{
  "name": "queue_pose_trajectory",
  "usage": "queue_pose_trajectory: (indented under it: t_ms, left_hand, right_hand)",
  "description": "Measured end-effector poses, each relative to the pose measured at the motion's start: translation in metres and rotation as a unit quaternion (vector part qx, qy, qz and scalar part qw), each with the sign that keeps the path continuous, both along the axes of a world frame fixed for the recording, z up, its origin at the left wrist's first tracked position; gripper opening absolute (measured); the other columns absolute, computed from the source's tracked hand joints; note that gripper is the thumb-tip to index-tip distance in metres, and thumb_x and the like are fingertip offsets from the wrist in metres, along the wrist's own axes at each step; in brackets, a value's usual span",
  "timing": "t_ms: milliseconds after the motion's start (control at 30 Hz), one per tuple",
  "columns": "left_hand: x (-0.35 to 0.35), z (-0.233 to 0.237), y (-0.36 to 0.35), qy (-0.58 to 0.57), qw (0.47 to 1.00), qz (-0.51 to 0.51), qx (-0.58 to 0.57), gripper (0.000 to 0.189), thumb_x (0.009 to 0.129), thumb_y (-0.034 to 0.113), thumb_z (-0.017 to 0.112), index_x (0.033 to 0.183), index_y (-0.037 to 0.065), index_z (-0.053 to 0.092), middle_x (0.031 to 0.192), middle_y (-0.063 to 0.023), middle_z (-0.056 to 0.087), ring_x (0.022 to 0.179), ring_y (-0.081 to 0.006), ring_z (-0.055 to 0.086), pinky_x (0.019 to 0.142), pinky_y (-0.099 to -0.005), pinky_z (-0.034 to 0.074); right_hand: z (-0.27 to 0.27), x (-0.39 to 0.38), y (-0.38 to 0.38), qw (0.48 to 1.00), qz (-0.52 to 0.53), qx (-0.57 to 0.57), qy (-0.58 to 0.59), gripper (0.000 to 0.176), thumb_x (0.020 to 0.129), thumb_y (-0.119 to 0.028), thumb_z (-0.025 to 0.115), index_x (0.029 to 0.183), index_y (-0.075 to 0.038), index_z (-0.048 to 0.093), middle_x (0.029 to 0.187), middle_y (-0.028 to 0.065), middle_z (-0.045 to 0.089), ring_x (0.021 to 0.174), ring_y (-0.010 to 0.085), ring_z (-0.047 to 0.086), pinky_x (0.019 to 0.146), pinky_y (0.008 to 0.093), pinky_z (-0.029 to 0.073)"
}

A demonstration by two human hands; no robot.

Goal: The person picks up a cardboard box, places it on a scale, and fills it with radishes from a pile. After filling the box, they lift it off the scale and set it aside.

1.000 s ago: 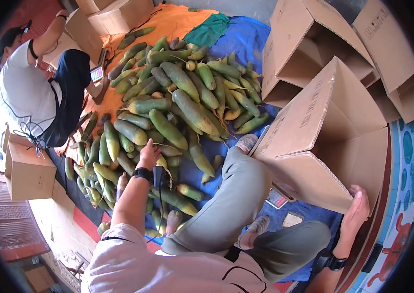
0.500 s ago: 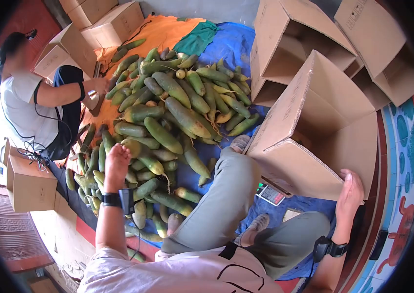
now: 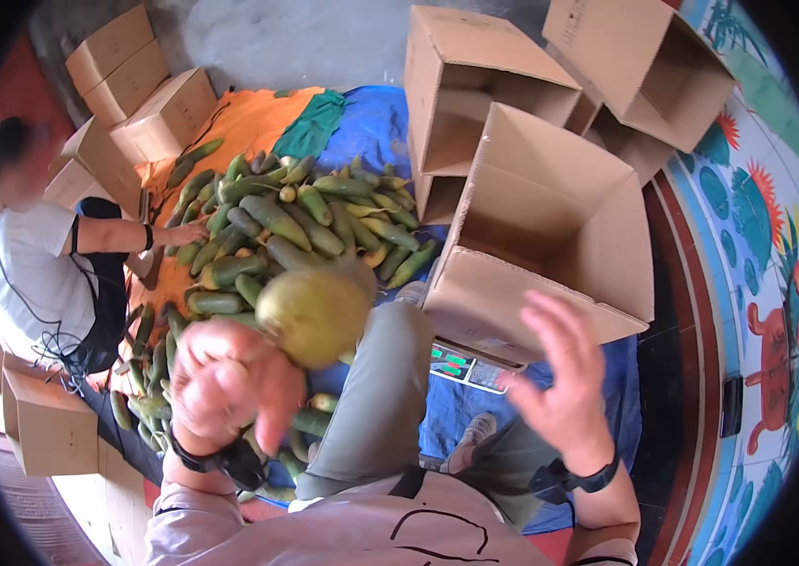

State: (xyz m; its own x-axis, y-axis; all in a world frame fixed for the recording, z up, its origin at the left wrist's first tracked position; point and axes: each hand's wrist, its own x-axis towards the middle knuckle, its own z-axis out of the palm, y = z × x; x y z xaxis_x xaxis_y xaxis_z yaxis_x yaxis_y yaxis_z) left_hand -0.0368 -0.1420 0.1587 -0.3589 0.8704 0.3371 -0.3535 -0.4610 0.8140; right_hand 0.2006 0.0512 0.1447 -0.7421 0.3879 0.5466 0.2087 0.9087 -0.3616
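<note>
A worker seated over a pile of radishes (image 3: 272, 222) held one large green radish (image 3: 310, 316) in the left hand (image 3: 234, 382), its fingers curled about the near side and the rounded end blurred in front of the heap. The right hand (image 3: 565, 387) was raised with its fingers (image 3: 555, 325) spread and grasping nothing, in front of an open cardboard box (image 3: 532, 297); whether they touched it could not be told. A scale (image 3: 456, 364) with green-lit digits showed at the box's near edge, over a blue sheet (image 3: 362, 123). The pile lay across that sheet and an orange one (image 3: 164, 179), with a green cloth (image 3: 313, 124) between the two at the far side. More open boxes (image 3: 484, 99) stood behind the first. At left, a co-worker (image 3: 36, 274) in a white shirt stretched a hand (image 3: 190, 233) to the pile's edge.
</note>
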Motion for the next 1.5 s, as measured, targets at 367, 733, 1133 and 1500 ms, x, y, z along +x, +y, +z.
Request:
queue_pose_trajectory:
  t_ms: [367,733,1133,1500]
  left_hand:
    - [0.050,0.017,0.050,-0.069,0.967,-0.235,-0.076,0.041,0.087,0.028,0.054,0.055,0.005,0.043,0.050,-0.0115,0.055,0.038,-0.0148,0.046,0.039,-0.0267,0.035]
    - [0.059,0.018,0.063,-0.106,0.959,-0.259,-0.040,0.039,0.089,0.024,0.051,0.057,0.008,0.036,0.046,-0.0116,0.051,0.035,-0.0134,0.044,0.036,-0.0256,0.034]
    - [0.039,-0.049,0.092,-0.012,0.989,-0.144,-0.019,0.035,0.098,0.034,0.043,0.096,0.001,0.055,0.088,-0.0110,0.061,0.076,-0.0186,0.059,0.072,-0.0304,0.046]
    - [0.044,-0.106,0.141,0.548,0.815,0.174,-0.067,0.068,0.079,0.027,0.067,0.137,0.007,0.039,0.148,-0.0216,0.022,0.138,-0.0403,0.020,0.110,-0.0514,0.022]
  right_hand:
    - [-0.026,0.014,-0.009,0.985,0.045,-0.154,-0.068,0.078,0.061,-0.015,0.079,0.129,-0.006,0.044,0.123,0.0171,0.052,0.113,0.0362,0.050,0.095,0.0419,0.042]
    - [-0.035,0.011,-0.003,0.964,0.003,-0.264,-0.023,0.067,0.061,-0.010,0.078,0.120,-0.007,0.048,0.113,0.0151,0.053,0.105,0.0346,0.054,0.088,0.0403,0.046]
    - [-0.009,0.053,0.022,0.987,-0.133,-0.072,0.055,0.065,0.061,-0.015,0.077,0.117,0.002,0.050,0.107,0.0152,0.053,0.099,0.0301,0.054,0.088,0.0371,0.043]
    - [0.007,0.074,0.097,0.948,-0.316,-0.033,-0.001,0.055,0.069,-0.006,0.068,0.121,-0.001,0.051,0.110,0.0134,0.053,0.104,0.0289,0.052,0.093,0.0358,0.040]
